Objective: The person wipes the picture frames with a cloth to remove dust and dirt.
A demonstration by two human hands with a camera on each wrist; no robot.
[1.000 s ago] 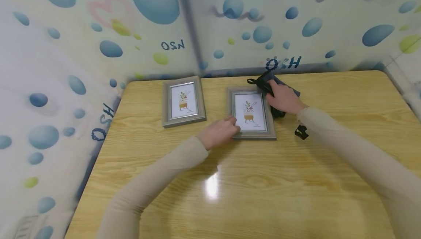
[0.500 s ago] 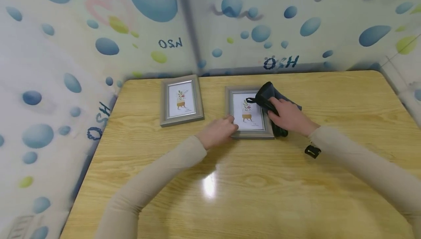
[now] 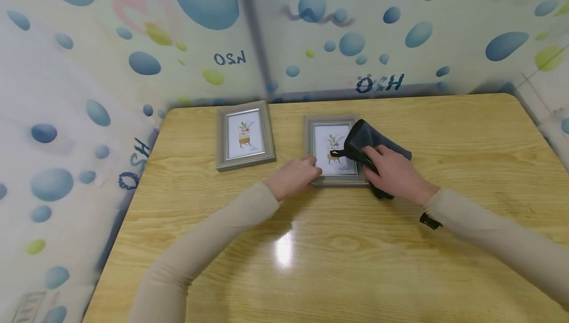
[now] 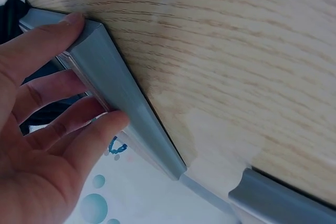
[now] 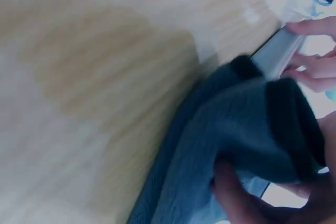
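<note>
A grey picture frame with a potted-plant print lies flat on the table. My left hand holds its near left corner; in the left wrist view, the fingers and thumb of that hand bend onto the moulding. A dark blue-grey cloth with black edging and a small loop is bunched in my right hand. That cloth covers the frame's right side and part of the print. In the right wrist view, the fingers dig into the folded cloth, whose edge hangs over the wood.
To the left lies a second, matching picture frame, slightly turned. The wooden table meets a wall printed with blue drops behind and at left. A dark band sits at the right sleeve's cuff.
My right hand has drawn the cloth from the frame's far right corner down along its right side toward the near edge. The left hand and both frames stay in place.
</note>
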